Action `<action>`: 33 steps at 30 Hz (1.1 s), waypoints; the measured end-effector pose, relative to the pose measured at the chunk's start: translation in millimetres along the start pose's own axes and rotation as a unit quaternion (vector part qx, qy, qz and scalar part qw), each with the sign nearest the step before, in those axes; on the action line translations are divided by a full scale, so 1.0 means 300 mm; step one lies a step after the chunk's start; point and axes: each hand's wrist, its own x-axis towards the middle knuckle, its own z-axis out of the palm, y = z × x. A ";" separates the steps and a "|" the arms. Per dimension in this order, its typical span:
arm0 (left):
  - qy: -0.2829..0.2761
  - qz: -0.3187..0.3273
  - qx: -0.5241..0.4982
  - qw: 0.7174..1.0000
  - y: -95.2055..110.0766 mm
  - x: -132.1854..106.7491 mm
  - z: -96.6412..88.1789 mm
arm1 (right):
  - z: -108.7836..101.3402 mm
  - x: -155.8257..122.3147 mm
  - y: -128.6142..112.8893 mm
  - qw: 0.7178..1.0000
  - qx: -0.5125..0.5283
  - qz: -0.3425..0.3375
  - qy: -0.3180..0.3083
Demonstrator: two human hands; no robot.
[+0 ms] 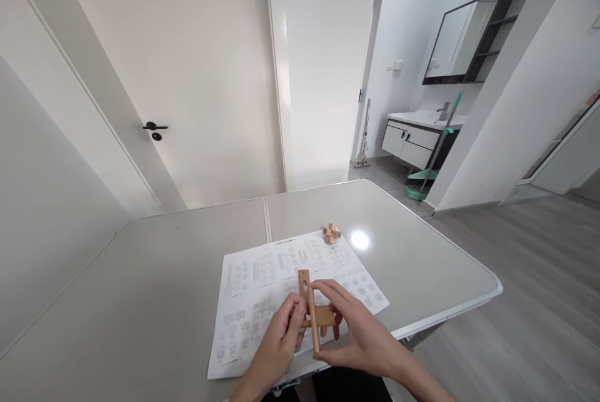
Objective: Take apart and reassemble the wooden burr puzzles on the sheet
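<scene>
Flat wooden puzzle pieces are between my hands above the printed sheet. My left hand (281, 326) is closed, its thumb and fingers pinching the crossing pieces at their left side. One upright piece with a hole (304, 277) sticks up past those fingers. My right hand (363, 333) grips a long narrow wooden piece (314, 326) by its two ends, index finger at the top and thumb at the bottom. Behind that strip lies a wider wooden piece (325, 316), pointing right towards my right fingers. Whether the pieces are interlocked, I cannot tell; my fingers cover part of the crossing.
The paper sheet (239, 327) with printed diagrams lies on the grey table (154, 302). An assembled wooden burr puzzle (332, 233) sits at the sheet's far right corner. Beyond are a white door (187, 64), a sink cabinet (409, 142) and a green dustpan (416, 193).
</scene>
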 end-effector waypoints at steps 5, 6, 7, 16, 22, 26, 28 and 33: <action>0.023 -0.004 0.058 0.998 0.031 -0.012 0.030 | 0.003 -0.006 -0.009 1.000 0.012 0.001 0.005; 0.023 -0.004 0.072 0.997 0.040 -0.015 0.030 | 0.003 -0.010 -0.007 1.000 0.018 0.004 0.006; 0.022 -0.004 0.086 0.996 0.050 -0.018 0.031 | 0.003 -0.014 -0.005 1.000 0.027 0.007 0.007; 0.033 0.025 0.171 0.984 0.141 -0.029 0.069 | -0.014 -0.037 0.014 0.994 0.112 -0.017 0.003; 0.063 0.047 0.213 0.974 0.156 -0.032 0.089 | -0.016 -0.043 0.022 0.992 0.125 -0.020 0.017; 0.075 0.061 0.224 0.970 0.153 -0.032 0.092 | -0.018 -0.042 0.024 0.992 0.121 -0.024 0.013; 0.075 0.065 0.227 0.969 0.153 -0.031 0.091 | -0.020 -0.042 0.025 0.992 0.120 -0.027 0.013; 0.058 0.056 0.242 0.967 0.154 -0.029 0.089 | -0.016 -0.042 0.028 0.993 0.114 -0.030 0.019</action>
